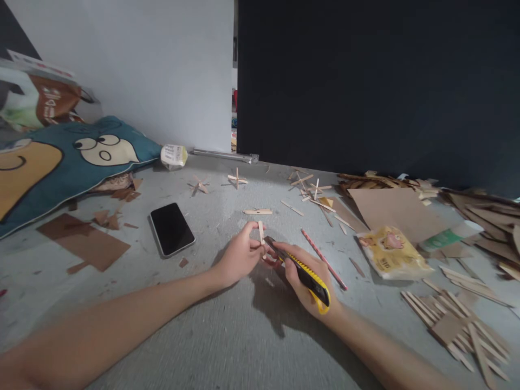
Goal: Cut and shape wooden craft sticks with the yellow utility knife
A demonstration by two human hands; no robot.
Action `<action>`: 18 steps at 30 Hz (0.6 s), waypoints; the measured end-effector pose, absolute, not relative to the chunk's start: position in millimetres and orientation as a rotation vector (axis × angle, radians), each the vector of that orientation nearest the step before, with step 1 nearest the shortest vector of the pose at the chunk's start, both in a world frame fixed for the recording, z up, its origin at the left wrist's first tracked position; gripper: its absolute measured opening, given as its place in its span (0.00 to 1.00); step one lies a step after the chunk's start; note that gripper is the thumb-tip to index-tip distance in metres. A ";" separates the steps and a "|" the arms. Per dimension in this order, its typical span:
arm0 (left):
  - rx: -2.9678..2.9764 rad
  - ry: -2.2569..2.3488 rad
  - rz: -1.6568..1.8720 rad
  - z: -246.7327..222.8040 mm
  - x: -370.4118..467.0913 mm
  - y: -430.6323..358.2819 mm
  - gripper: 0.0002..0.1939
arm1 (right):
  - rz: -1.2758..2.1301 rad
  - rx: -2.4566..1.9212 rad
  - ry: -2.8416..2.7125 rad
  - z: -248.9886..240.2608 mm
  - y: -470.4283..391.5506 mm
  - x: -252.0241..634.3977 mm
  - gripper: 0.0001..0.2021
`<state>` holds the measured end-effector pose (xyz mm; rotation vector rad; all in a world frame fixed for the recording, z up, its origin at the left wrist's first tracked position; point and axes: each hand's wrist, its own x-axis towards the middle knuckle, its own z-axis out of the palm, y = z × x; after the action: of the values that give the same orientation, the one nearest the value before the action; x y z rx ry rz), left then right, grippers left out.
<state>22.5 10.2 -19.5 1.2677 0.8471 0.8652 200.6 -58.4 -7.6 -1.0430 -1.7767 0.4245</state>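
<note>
My left hand holds a small wooden stick upright between its fingers, a little above the grey table. Wrapped in my right hand is a yellow and black utility knife, its tip at the side of the stick. The two hands' fingertips meet just below that spot. Just beyond them lies a flat stick piece. A red patterned pencil rests to the right of my right hand. Small crossed-stick pieces stand farther back.
A phone and brown cardboard lie left, near a blue pillow. At the right are a yellow packet, a green and white tube, cardboard scraps and a bundle of sticks. A metal rail lies at the back.
</note>
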 end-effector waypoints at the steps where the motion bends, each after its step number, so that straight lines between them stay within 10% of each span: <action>1: 1.269 0.848 0.862 -19.2 22.4 10.0 0.19 | 0.424 -1.045 -1.778 -7.6 -58.4 200.6 0.13; 18: 1.533 0.856 0.853 -12.7 18.7 2.0 0.19 | 0.307 -0.967 -1.907 -10.4 -64.8 192.9 0.20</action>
<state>18.7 2.0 -12.7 1.5330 0.8563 0.8532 192.9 -64.8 -10.4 -0.9672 -1.9069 0.3071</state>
